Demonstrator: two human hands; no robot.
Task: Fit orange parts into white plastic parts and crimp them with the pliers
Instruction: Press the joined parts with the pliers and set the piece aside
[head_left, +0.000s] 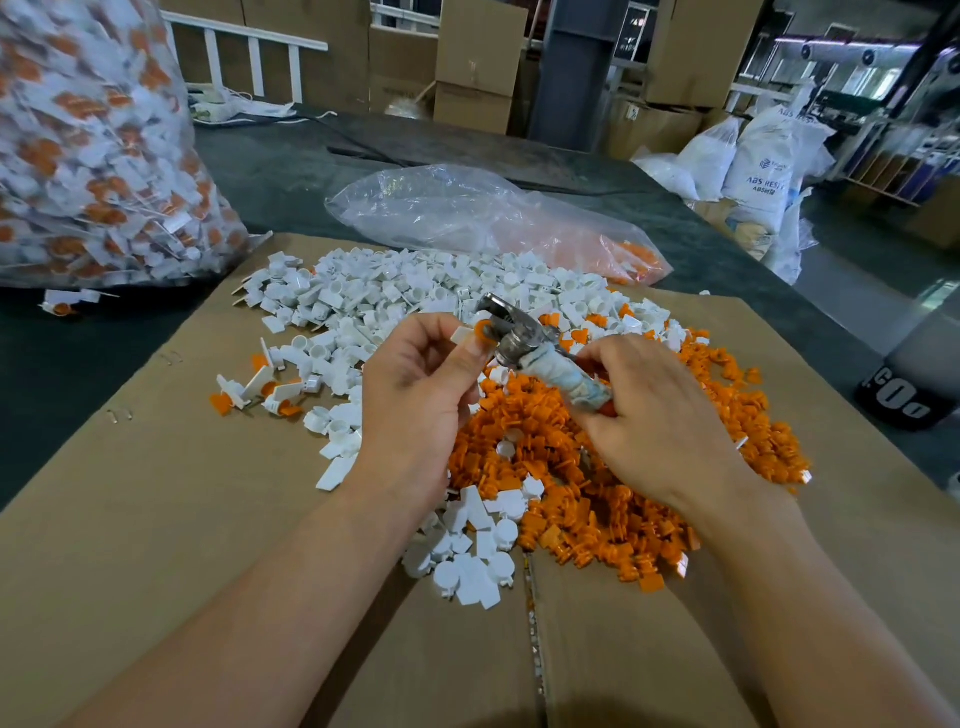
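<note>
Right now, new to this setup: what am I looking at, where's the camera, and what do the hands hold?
No machine: a person's bare hands, filmed by a head-worn camera looking down. The left hand pinches a white part with an orange part in it. The right hand grips pliers, their head at that piece. Below, on cardboard, lie a white pile and an orange pile of loose parts. A bag of joined pieces stands at the left.

Both our forearms reach forward, left grip (415, 395) pinching a white-and-orange part (465, 333), right grip (660, 421) curled round the pliers (543, 359).
</note>
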